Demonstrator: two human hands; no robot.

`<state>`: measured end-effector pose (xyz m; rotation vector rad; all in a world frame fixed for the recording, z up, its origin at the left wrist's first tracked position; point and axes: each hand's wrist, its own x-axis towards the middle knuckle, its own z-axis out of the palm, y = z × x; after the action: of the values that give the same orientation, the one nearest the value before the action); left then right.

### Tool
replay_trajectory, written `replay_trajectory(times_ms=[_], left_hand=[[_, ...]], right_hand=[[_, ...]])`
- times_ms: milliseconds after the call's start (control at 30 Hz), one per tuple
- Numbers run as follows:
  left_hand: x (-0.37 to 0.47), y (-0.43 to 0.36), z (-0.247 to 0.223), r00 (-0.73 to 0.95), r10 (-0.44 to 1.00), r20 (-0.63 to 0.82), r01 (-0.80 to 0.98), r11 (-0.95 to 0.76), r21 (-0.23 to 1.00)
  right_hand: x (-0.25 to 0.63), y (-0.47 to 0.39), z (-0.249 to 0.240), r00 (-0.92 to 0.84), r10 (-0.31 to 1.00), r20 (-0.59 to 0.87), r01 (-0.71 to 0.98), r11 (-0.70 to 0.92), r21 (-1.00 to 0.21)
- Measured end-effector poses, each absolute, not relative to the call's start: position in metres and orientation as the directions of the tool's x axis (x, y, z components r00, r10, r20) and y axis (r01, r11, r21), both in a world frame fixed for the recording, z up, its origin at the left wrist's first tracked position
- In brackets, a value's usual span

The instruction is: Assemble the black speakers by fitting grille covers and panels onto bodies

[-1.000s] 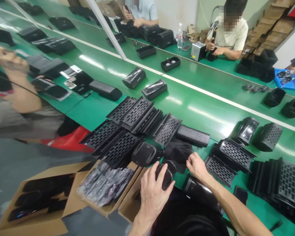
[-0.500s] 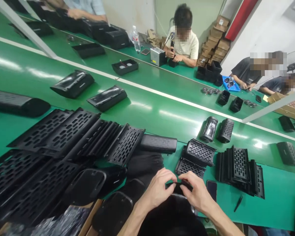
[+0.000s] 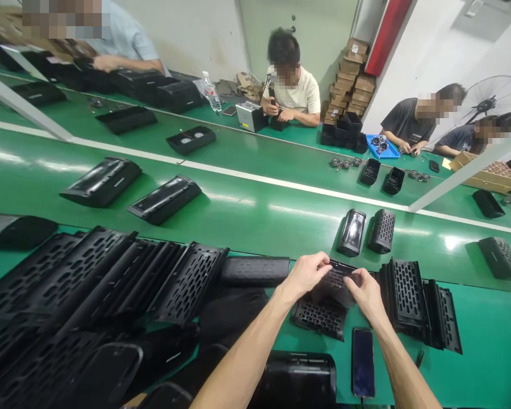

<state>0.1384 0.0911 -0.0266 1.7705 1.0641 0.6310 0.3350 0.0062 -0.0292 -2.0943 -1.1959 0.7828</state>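
My left hand [image 3: 310,274] and my right hand [image 3: 365,288] each pinch an end of a thin, dark, see-through piece that looks like black mesh cloth [image 3: 333,296]. It hangs between them over a perforated black grille panel [image 3: 339,270], whose slots show through it. A second grille panel [image 3: 321,319] lies just below on the green table. Closer to me, partly behind my left forearm, lies a glossy black speaker housing [image 3: 300,375]. To its left, a dark pile of cloth-like pieces [image 3: 234,315] lies on the table.
Stacked grille panels [image 3: 187,284] cover the left side; another stack [image 3: 413,298] stands right. A phone [image 3: 363,363] lies near my right forearm. Two small housings [image 3: 351,233] stand on the green conveyor [image 3: 255,218]. Several co-workers sit across it. White posts [image 3: 464,170] rise beside the line.
Both hands have moved up and away from me, from above the near housing to over the grille panels, carrying the dark thin piece. The view has shifted, showing the phone and near housing more fully.
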Motion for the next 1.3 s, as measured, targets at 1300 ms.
replay_trajectory(times_ms=[1300], left_hand=[[0.080,0.010,-0.007,0.200,0.898,-0.392,-0.122,0.420,0.899]], right_hand=[[0.318,-0.065,0.012,0.388,0.843,-0.372,0.042,-0.420,-0.907]])
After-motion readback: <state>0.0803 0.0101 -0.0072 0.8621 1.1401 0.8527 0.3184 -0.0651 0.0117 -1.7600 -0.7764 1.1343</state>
